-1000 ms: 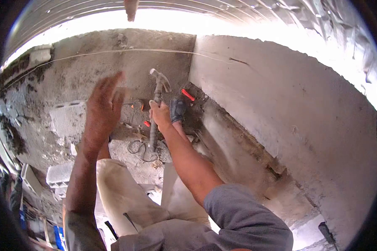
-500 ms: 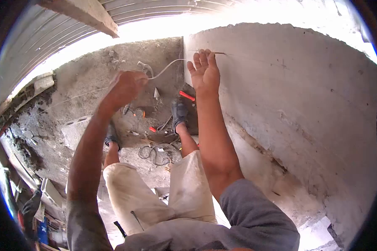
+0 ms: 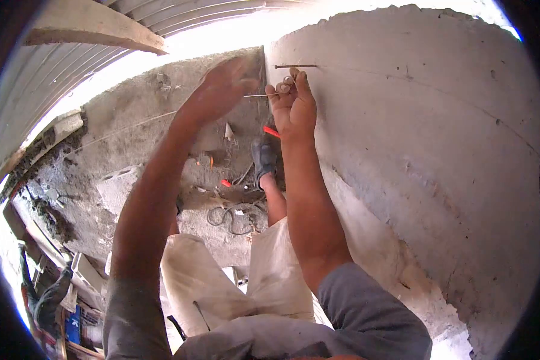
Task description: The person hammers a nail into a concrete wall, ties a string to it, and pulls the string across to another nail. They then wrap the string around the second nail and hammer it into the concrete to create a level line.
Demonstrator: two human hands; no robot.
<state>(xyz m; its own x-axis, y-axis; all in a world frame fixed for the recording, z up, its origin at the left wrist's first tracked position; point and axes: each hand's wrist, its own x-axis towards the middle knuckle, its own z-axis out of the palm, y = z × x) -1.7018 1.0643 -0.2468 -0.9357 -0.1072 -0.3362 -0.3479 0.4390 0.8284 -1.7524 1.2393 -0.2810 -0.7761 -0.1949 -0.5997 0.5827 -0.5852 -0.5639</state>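
Observation:
A long thin nail [image 3: 295, 66] sticks out of the grey wall, its head pointing left. Just below it, my right hand [image 3: 294, 111] has its palm turned up and its fingers curled around a pale string [image 3: 258, 95], with a small loop or coil at the fingertips. My left hand [image 3: 225, 87] is to the left of the nail, smeared by motion, so its fingers cannot be made out. Farther left, a taut length of string [image 3: 132, 127] runs along the rough wall toward my left forearm.
The plastered wall [image 3: 402, 132] fills the right side, a thin line crossing it. Below lie a red-handled tool [image 3: 271, 131], another red-handled item [image 3: 225, 183], a coiled cord [image 3: 228, 221] and a concrete block [image 3: 119, 186]. A beam [image 3: 96, 27] hangs at upper left.
My left hand has moved right and up, toward the nail. My right hand has dropped slightly below the nail, uncovering its head, and its fingers have curled in with the string. The view has shifted.

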